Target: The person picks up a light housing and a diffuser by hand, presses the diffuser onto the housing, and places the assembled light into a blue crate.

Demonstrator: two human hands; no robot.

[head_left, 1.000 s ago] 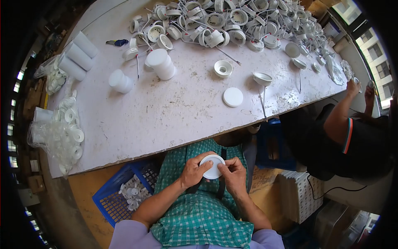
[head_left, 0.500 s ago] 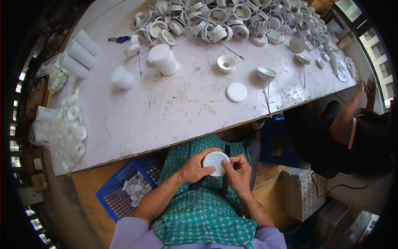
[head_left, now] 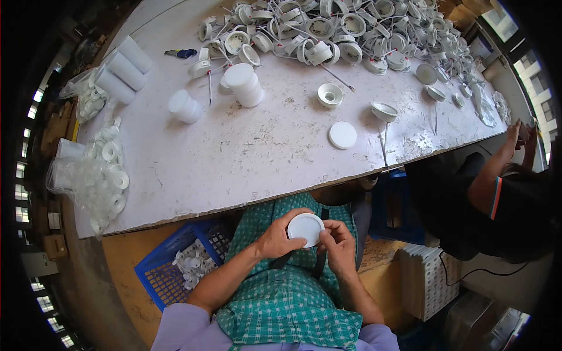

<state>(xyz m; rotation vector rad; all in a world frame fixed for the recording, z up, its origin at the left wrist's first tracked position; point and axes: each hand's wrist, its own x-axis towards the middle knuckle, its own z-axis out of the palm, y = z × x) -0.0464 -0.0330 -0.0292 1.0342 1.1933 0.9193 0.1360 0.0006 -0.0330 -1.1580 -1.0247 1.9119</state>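
Both my hands hold one round white disc [head_left: 305, 228] over my lap, below the table's near edge. My left hand [head_left: 275, 237] cups its left rim from underneath. My right hand [head_left: 338, 243] pinches its right rim with thumb and fingers. On the table [head_left: 246, 158] above lie another white disc [head_left: 342, 135], a white ring-shaped housing [head_left: 330, 95] and a housing with a wire [head_left: 384, 112].
A big heap of white wired housings [head_left: 345, 29] fills the table's far side. Stacks of white caps [head_left: 244, 85] and tubes [head_left: 123, 70] stand at left, beside plastic bags of rings [head_left: 96, 175]. A blue crate of parts [head_left: 181, 263] sits at my left knee. Another person [head_left: 497, 199] works at right.
The disc has shifted slightly in my hands and my right fingers have moved along its rim. The view has drifted, so the table appears a little further right and down.
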